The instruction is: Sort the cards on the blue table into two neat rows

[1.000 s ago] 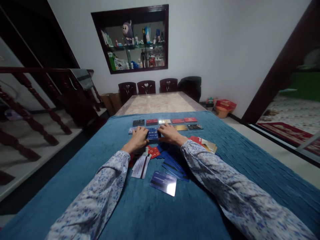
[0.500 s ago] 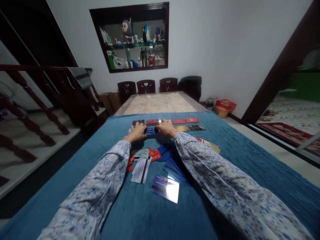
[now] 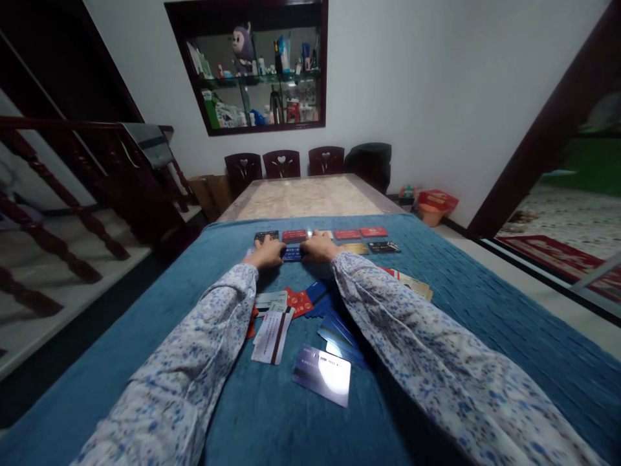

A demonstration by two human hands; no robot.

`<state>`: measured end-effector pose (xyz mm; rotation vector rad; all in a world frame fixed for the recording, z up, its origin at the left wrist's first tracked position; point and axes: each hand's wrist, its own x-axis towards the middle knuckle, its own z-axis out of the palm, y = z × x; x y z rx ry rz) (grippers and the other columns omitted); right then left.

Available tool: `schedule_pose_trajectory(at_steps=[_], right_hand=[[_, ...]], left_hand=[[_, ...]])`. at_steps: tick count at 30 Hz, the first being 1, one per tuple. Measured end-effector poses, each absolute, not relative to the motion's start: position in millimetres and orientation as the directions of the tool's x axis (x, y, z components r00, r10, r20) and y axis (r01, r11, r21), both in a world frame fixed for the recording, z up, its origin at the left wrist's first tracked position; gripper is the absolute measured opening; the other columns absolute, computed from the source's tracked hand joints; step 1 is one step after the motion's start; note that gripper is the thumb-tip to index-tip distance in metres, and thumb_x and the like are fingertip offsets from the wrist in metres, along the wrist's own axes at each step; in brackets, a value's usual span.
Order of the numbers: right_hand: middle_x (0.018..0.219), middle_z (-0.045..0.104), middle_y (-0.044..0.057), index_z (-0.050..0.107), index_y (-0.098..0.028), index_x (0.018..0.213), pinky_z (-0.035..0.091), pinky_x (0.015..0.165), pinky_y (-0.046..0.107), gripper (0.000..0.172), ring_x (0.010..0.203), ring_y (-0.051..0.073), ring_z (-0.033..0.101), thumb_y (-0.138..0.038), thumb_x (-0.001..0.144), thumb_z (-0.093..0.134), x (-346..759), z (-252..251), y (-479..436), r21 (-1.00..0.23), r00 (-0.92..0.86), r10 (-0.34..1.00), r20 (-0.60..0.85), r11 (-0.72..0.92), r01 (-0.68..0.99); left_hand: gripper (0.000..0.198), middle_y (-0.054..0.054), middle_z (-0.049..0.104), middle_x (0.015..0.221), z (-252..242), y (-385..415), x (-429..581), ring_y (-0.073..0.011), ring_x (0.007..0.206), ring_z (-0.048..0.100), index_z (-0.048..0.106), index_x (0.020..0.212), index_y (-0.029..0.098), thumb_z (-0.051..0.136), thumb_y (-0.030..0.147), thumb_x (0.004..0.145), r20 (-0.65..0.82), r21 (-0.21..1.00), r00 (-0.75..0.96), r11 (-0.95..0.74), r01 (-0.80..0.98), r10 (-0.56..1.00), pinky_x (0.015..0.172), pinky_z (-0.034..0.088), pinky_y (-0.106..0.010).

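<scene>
left hand (image 3: pixel 268 252), right hand (image 3: pixel 319 247), blue card (image 3: pixel 292 254) between, touching both

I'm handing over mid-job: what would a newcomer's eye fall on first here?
Likely the left hand and right hand, holding a blue card between them by the far row of cards. Then perhaps the glinting purple card, nearest the viewer on the blue cloth, and the plush toy high in the wall niche.

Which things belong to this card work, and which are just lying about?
Part of the work: left hand, right hand, blue card between them, cards in rows, loose cards nearer the person.

Just lying about: plush toy, chairs, brown box.
</scene>
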<state>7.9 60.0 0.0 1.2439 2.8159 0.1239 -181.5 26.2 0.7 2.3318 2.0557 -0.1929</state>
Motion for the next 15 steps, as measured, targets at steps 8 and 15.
schedule_pose_trajectory(at_steps=[8, 15], right_hand=[[0.14, 0.067, 0.014, 0.072, -0.025, 0.13, 0.042, 0.103, 0.053, 0.041, 0.135, 0.039, 0.047, -0.041, 0.094, 0.065, 6, 1, 58, 0.099, -0.662, 0.748, -0.05, 0.663, 0.742], [0.139, 0.067, 0.015, 0.072, -0.025, 0.131, 0.043, 0.102, 0.055, 0.042, 0.134, 0.039, 0.048, -0.041, 0.093, 0.065, 5, 4, 58, 0.109, -0.665, 0.745, -0.05, 0.666, 0.738]], left_hand=[[0.042, -0.013, 0.064, 0.134, -1, 35, -183, -0.0417, 0.137, 0.043, 0.071, 0.118, 0.027, 0.062, 0.021, 0.077, -0.147, -0.075, 0.14, -0.152, 0.986, 0.979, 0.104, 0.04, -0.064], [0.046, -0.016, 0.061, 0.133, -10, 50, -190, -0.0408, 0.135, 0.044, 0.07, 0.117, 0.024, 0.063, 0.025, 0.072, -0.153, -0.087, 0.136, -0.15, 0.985, 0.979, 0.109, 0.041, -0.062]])
